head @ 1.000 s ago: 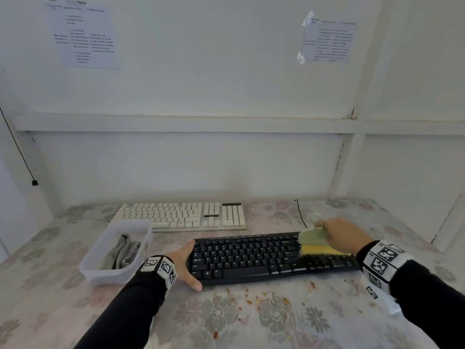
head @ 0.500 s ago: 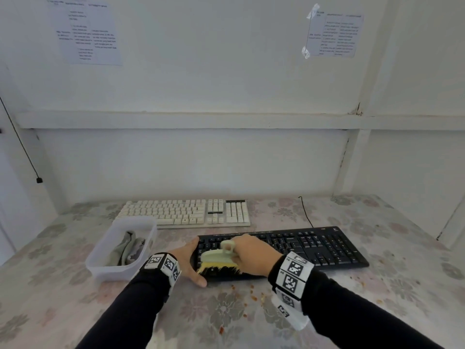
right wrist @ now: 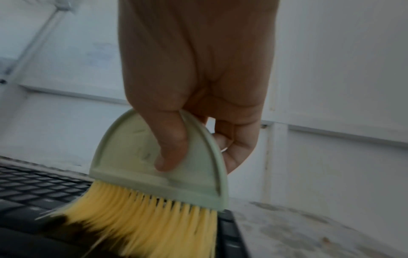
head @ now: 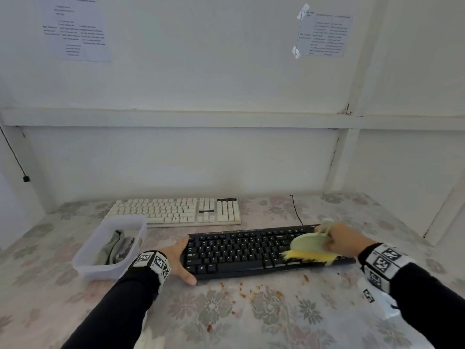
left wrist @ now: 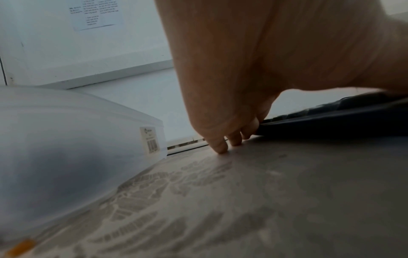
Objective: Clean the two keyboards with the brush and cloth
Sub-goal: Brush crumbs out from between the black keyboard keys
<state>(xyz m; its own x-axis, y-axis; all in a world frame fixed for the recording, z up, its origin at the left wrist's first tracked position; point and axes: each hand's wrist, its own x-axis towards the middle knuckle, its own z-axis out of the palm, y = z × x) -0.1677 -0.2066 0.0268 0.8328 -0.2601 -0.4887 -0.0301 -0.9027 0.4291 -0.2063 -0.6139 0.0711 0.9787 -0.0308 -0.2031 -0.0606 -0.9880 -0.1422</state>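
A black keyboard (head: 246,250) lies across the near middle of the table, with a white keyboard (head: 176,211) behind it. My right hand (head: 344,241) grips a pale green brush (head: 308,245) whose yellow bristles (right wrist: 143,218) press on the black keyboard's right end. In the right wrist view my thumb lies across the brush (right wrist: 159,157) body. My left hand (head: 176,258) rests against the black keyboard's left end, thumb at its front corner, fingers straight along its side (left wrist: 229,139). A grey cloth (head: 115,246) lies in a clear plastic tub (head: 83,263).
Orange-brown crumbs (head: 251,293) are scattered on the flowered tablecloth just in front of the black keyboard. A black cable (head: 295,210) runs from it toward the back wall. The tub (left wrist: 66,148) stands close to my left wrist. White walls enclose the table on three sides.
My right hand has swept the brush from the black keyboard's left part back to its right end. My left hand has stayed at the keyboard's left end.
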